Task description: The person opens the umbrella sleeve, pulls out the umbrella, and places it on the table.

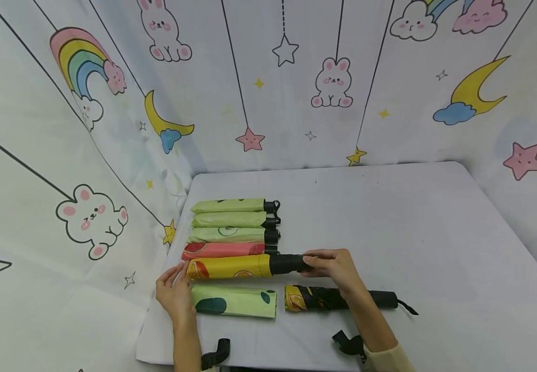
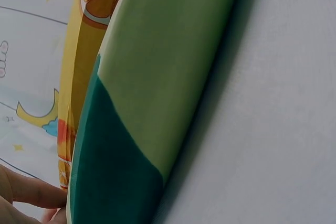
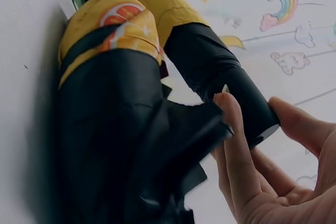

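Observation:
A folded umbrella in a yellow orange-print sleeve lies crosswise between my hands, its black end sticking out to the right. My left hand pinches the sleeve's left tip; in the left wrist view only part of its fingers shows. With thumb and fingers, my right hand grips the black end, clearly seen in the right wrist view. Nearer me lies a flat light-green sleeve with dark green patches. Right of it, partly behind my right forearm, is a black folded umbrella with orange print and a wrist strap.
Behind the yellow sleeve lie a red sleeved umbrella and several green sleeved umbrellas, stacked in parallel rows with black ends rightward. They rest on a white-covered table. A cartoon-printed cloth hangs around it.

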A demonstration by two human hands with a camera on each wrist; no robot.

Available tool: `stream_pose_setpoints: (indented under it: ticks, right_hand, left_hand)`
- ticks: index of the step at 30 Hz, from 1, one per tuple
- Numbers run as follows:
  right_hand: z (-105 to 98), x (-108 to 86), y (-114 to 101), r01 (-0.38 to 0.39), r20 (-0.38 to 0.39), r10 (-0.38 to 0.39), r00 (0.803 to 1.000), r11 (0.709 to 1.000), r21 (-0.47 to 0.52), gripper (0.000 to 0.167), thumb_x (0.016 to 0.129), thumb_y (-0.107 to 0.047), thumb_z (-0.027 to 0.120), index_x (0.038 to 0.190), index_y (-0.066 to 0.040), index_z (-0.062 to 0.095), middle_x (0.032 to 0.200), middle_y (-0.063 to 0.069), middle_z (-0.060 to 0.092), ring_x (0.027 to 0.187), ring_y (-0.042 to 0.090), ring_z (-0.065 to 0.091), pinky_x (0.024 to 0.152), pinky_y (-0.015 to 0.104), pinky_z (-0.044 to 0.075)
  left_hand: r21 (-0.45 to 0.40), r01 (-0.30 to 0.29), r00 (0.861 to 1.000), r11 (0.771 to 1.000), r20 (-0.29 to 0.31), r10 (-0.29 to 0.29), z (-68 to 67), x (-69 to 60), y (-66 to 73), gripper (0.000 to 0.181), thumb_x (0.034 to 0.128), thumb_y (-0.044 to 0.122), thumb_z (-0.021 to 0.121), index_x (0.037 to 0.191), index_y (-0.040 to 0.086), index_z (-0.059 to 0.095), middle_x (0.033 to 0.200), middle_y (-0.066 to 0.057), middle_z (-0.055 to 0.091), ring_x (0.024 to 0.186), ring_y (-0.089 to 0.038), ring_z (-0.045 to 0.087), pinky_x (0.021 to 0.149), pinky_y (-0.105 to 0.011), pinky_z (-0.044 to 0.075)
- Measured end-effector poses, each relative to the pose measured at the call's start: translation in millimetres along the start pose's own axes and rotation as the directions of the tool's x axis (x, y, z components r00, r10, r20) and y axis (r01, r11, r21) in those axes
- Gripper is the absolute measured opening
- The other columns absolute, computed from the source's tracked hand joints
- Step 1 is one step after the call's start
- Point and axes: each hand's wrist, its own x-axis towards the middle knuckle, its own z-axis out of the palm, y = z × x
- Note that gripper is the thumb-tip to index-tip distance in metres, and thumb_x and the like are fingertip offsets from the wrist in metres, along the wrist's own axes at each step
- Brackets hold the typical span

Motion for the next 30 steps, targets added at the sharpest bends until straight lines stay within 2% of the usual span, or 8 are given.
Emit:
stream_pose_setpoints:
  ticks: [5, 12, 18, 21, 25, 30]
  right_hand:
    - [-5.3, -2.8, -2.5, 0.011, -0.003, -0.011, 1.0, 1.0, 0.002, 0.041, 0.089, -0.026, 0.085, 0.118, 0.002, 0.076, 0.122, 0.021, 0.072, 0.085, 0.04, 0.078, 0.095, 0.045, 0.06]
    - [-11.7, -5.2, -2.1, 0.018, -0.009, -0.018, 1.0, 0.999, 0.032, 0.042, 0.089, -0.021, 0.084, 0.119, 0.007, 0.073, 0.118, 0.023, 0.072, 0.085, 0.042, 0.077, 0.09, 0.044, 0.062]
    - [-16.5, -7.3, -2.4, 0.022, -0.007, -0.022, 1.0, 0.999, 0.05, 0.045, 0.089, -0.02, 0.085, 0.12, 0.009, 0.072, 0.12, 0.024, 0.07, 0.087, 0.044, 0.076, 0.089, 0.045, 0.063]
    - [-18.6, -9.2, -2.6, 0.02, -0.007, -0.02, 1.0, 0.999, 0.036, 0.046, 0.089, -0.022, 0.085, 0.121, 0.008, 0.072, 0.118, 0.023, 0.071, 0.088, 0.045, 0.076, 0.094, 0.045, 0.061]
    - [-21.7, -11.2, -2.9, 0.019, -0.014, -0.019, 1.0, 0.999, 0.03, 0.046, 0.089, -0.022, 0.085, 0.122, 0.008, 0.071, 0.116, 0.023, 0.073, 0.088, 0.044, 0.076, 0.097, 0.044, 0.059]
    - [-26.1, -13.8, -4.3, 0.024, -0.016, -0.023, 1.0, 0.998, 0.059, 0.047, 0.089, -0.019, 0.084, 0.123, 0.011, 0.07, 0.12, 0.025, 0.071, 0.089, 0.043, 0.077, 0.092, 0.044, 0.061]
  left_hand:
    - [0.005, 0.004, 1.0, 1.0, -0.013, -0.004, -0.2, 1.8, -0.2, 0.045, 0.0882, -0.026, 0.056, 0.125, -0.002, 0.048, 0.127, -0.023, 0.059, 0.113, -0.025, 0.073, 0.091, -0.029, 0.058]
    - [-0.037, -0.009, 1.0, 0.999, -0.019, 0.009, 2.3, 1.1, -1.7, 0.042, 0.0874, -0.027, 0.058, 0.121, -0.003, 0.049, 0.124, -0.024, 0.059, 0.103, -0.02, 0.076, 0.088, -0.029, 0.059]
    - [-0.013, -0.004, 1.0, 1.0, -0.014, 0.004, 1.7, 1.2, -2.9, 0.042, 0.0895, -0.024, 0.061, 0.122, -0.001, 0.049, 0.127, -0.024, 0.057, 0.112, -0.026, 0.073, 0.092, -0.029, 0.058]
    - [0.0, 0.001, 1.0, 1.0, -0.014, -0.001, 0.9, 1.2, -2.6, 0.043, 0.09, -0.023, 0.06, 0.126, -0.003, 0.047, 0.129, -0.024, 0.057, 0.114, -0.028, 0.072, 0.092, -0.029, 0.058]
    - [0.002, 0.007, 1.0, 1.0, -0.011, -0.007, 0.7, 1.0, -1.3, 0.045, 0.0897, -0.024, 0.059, 0.128, -0.005, 0.046, 0.128, -0.023, 0.056, 0.114, -0.028, 0.072, 0.092, -0.029, 0.058]
    - [-0.017, -0.004, 1.0, 1.0, -0.005, 0.004, 1.3, 0.2, -0.8, 0.045, 0.0866, -0.027, 0.057, 0.124, -0.003, 0.047, 0.126, -0.024, 0.056, 0.111, -0.025, 0.074, 0.092, -0.03, 0.058]
